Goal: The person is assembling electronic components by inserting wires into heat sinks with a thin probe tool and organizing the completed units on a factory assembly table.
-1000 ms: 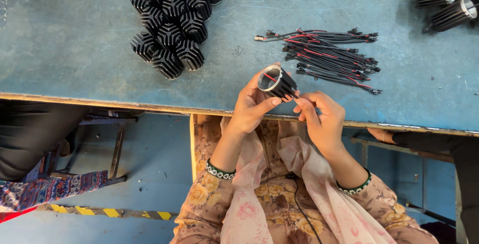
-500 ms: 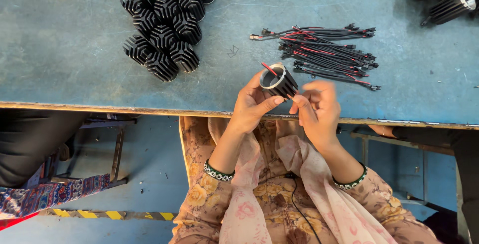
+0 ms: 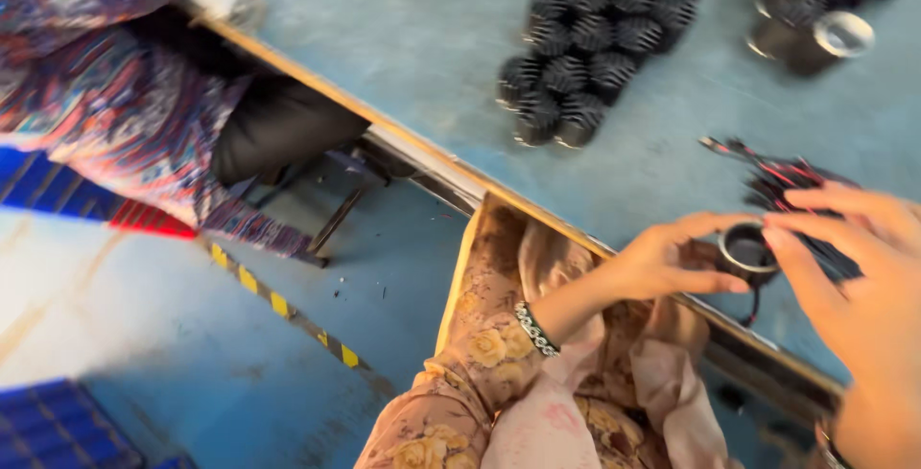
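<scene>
A blue worktable (image 3: 403, 37) with a wooden edge runs across the view, above a blue floor with a yellow-black stripe. The left hand (image 3: 662, 263) pinches a small black cylinder with a metal rim (image 3: 746, 250) at the table's near edge, while the right hand (image 3: 863, 287) touches it with spread fingers. Black finned parts (image 3: 590, 47) cluster well apart; a bundle of red and black wires (image 3: 791, 181) lies just behind the cylinder.

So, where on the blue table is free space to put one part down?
The widest bare patch of the table lies left of the cluster of black finned parts, up to the wooden edge. A smaller strip runs between that cluster and the wire bundle. It is crowded around the left hand, right hand and their ring-topped part.
</scene>
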